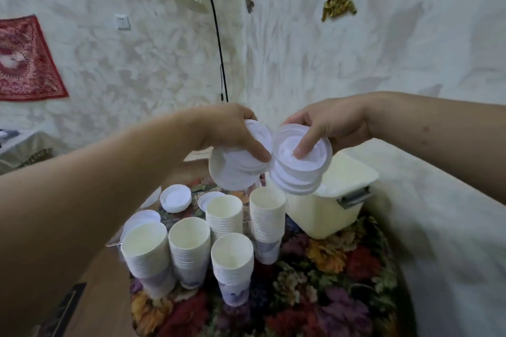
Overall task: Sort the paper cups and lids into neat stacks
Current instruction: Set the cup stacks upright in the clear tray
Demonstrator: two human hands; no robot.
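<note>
Our grip is on lids in both hands: the left hand (230, 128) pinches a small bundle of white lids (235, 169) with the thumb across the face and the fingers curled behind, and the right hand (325, 123) holds a taller nested lid stack (298, 164) with a thumb pressed down on its top and the remaining fingers wrapped round the far rim. Both bundles hang in the air above the counter (315, 282), their edges nearly touching, just over the tallest cup stack (267, 216).

We judge the danger to lie in the joining. The left bundle is tilted and fanned, so if we push it onto the right stack off-centre, the rims may not nest and a lid may slip out. A dropped lid would fall straight onto the five cup stacks below, such as the front cup stack (232, 262), which stand close together and lean slightly; a knock could topple one into its neighbours. The right stack is held by only a light pinch, so a shove from the left could spill it.

Both forearms reach forward and inward at about the same height, wrists bent so the hands meet in the middle. Loose lids (175, 198) lie on the counter behind the cups, and a cream lidded box (328, 210) stands just right of them.
</note>
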